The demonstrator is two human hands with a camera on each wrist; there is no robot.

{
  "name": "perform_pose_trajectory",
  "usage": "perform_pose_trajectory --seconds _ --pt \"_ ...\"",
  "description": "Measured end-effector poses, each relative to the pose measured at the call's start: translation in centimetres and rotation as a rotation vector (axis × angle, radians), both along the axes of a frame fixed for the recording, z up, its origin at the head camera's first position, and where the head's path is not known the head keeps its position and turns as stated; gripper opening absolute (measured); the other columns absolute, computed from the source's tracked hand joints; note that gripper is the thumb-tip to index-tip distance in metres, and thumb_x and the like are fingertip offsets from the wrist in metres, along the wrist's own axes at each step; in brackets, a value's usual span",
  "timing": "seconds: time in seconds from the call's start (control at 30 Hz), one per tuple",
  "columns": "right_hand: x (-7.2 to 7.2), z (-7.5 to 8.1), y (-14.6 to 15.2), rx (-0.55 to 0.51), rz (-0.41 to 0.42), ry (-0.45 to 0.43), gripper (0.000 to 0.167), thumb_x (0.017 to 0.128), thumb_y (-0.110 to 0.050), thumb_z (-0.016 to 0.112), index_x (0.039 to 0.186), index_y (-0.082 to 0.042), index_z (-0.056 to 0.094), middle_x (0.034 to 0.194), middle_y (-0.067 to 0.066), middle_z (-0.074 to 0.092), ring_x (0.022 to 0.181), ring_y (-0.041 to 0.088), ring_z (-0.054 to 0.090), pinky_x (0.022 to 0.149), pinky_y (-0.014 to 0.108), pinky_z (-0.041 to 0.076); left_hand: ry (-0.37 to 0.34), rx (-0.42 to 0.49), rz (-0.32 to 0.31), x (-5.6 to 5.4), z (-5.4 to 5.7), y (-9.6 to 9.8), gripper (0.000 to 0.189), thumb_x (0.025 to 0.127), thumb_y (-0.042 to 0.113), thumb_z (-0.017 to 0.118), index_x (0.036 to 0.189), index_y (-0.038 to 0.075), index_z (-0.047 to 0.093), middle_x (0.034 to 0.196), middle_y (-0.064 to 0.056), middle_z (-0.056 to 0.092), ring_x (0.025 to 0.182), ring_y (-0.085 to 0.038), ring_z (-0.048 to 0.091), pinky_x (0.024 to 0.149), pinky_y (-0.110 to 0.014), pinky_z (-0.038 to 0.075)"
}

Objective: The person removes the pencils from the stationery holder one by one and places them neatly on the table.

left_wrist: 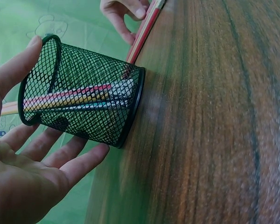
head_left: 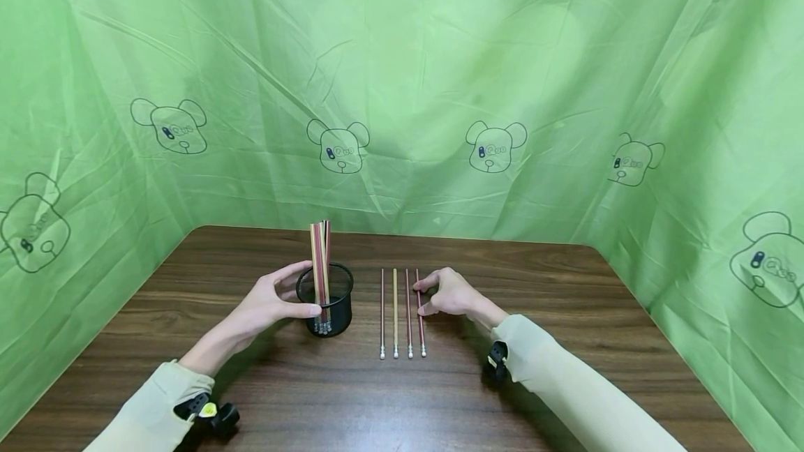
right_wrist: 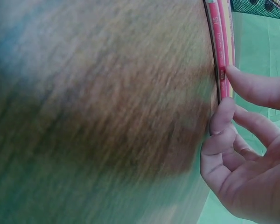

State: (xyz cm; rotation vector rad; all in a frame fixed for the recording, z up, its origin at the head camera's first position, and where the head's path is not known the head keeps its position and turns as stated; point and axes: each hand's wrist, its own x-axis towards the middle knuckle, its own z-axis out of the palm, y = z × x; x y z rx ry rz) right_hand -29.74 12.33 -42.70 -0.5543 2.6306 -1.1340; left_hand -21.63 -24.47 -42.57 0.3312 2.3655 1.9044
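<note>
My left hand holds a black mesh pencil cup, its thumb at the rim and its fingers round the side. The cup stands upright on the table, with a bundle of striped pencils leaning in it, eraser ends down. Right of the cup, several pencils lie in a row, eraser ends toward me: a dark red one, a yellow one and other red ones. My right hand grips the rightmost red pencil with thumb and index finger; its other fingers are curled in the right wrist view.
A brown wood-grain table lies under everything. Green cloth printed with bear outlines hangs behind and at both sides. A black wrist camera is on the left sleeve, another device on the right.
</note>
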Motion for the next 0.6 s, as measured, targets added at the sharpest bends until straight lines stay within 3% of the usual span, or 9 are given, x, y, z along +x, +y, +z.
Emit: perform_pose_trajectory --seconds 0.6 --pt "0.08 0.08 0.30 -0.009 0.013 0.010 0.049 0.073 0.000 0.092 0.120 -0.003 0.079 0.116 0.007 0.078 0.130 0.029 0.060 0.112 0.047 0.042 -0.002 -0.006 -0.001 0.05 0.02 -0.03 0.091 0.085 0.014 0.090 0.161 0.009 0.041 0.150 -0.021 0.056 0.136 -0.037 0.055 0.100 -0.024 0.046"
